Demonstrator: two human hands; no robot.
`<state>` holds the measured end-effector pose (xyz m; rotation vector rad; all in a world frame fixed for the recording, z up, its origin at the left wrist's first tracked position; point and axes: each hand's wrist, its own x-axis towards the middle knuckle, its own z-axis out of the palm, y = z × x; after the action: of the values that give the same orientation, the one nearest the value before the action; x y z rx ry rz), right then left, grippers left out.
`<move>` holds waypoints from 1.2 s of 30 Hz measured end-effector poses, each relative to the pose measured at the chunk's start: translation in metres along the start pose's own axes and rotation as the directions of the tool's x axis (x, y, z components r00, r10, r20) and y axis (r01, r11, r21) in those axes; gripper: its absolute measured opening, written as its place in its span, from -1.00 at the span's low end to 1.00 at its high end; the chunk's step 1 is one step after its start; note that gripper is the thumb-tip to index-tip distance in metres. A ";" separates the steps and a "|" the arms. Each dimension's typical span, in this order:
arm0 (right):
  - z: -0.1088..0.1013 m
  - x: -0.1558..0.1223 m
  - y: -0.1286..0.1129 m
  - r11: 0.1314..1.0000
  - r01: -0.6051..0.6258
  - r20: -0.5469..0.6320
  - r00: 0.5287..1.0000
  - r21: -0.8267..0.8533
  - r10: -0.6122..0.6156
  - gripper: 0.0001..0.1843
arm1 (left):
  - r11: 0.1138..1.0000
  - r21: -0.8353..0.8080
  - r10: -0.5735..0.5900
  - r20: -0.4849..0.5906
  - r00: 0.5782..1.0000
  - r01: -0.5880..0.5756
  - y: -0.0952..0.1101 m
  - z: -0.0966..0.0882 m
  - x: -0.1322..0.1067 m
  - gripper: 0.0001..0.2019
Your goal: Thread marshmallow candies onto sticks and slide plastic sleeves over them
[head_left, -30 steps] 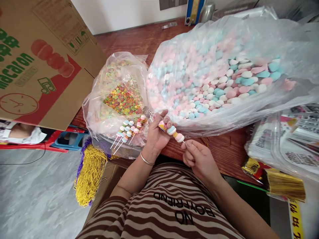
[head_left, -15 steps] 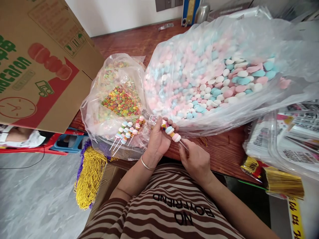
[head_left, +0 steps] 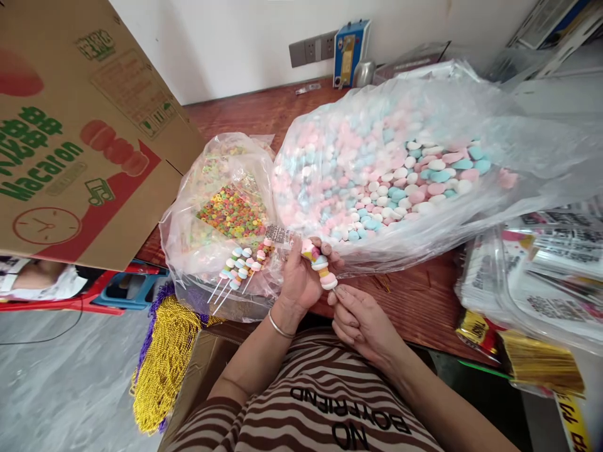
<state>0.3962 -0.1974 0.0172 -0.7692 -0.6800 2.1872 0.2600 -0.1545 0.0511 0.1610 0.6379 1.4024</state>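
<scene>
My left hand (head_left: 301,276) is closed around a clear printed wrapper (head_left: 279,236), whose end sticks out past the thumb. A marshmallow skewer (head_left: 322,265) lies across the same palm, with pink, white and blue marshmallows and orange rings on a stick. Its upper part sits among the left fingers; how far it is inside the wrapper I cannot tell. My right hand (head_left: 360,317) pinches the stick just below the lowest marshmallow. Left of my hands, several finished skewers (head_left: 242,267) rest on a clear bag of colourful ring-shaped pieces (head_left: 233,210).
A large open plastic bag of pastel marshmallows (head_left: 396,194) covers much of the wooden table (head_left: 264,103). A cardboard box (head_left: 94,144) stands at left, gold bead strings (head_left: 167,358) hang below it. Printed wrappers (head_left: 560,270) and gold twist ties (head_left: 541,361) lie at right.
The camera view has tilted up a little. My right hand has moved up the stick, closer to the lowest marshmallow. The left hand keeps its hold.
</scene>
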 end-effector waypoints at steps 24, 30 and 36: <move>-0.010 -0.011 -0.006 0.355 0.403 0.120 0.787 -0.844 -0.606 -0.74 | 0.991 0.108 -0.059 -0.160 0.985 0.077 0.020 0.005 0.011 -0.77; -0.021 -0.009 -0.004 -0.543 0.174 0.558 0.445 -0.821 -0.701 -0.73 | 0.979 0.168 0.148 -0.203 0.968 -0.114 0.013 0.002 0.012 -0.85; -0.014 -0.007 -0.005 0.491 0.315 -0.002 0.840 -0.812 -0.542 -0.67 | 0.983 0.115 0.156 -0.079 0.985 -0.146 0.013 0.000 0.010 -0.87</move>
<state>0.4118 -0.1964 0.0135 -1.1364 -1.5631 1.2024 0.2494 -0.1425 0.0537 0.2397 0.7888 1.5279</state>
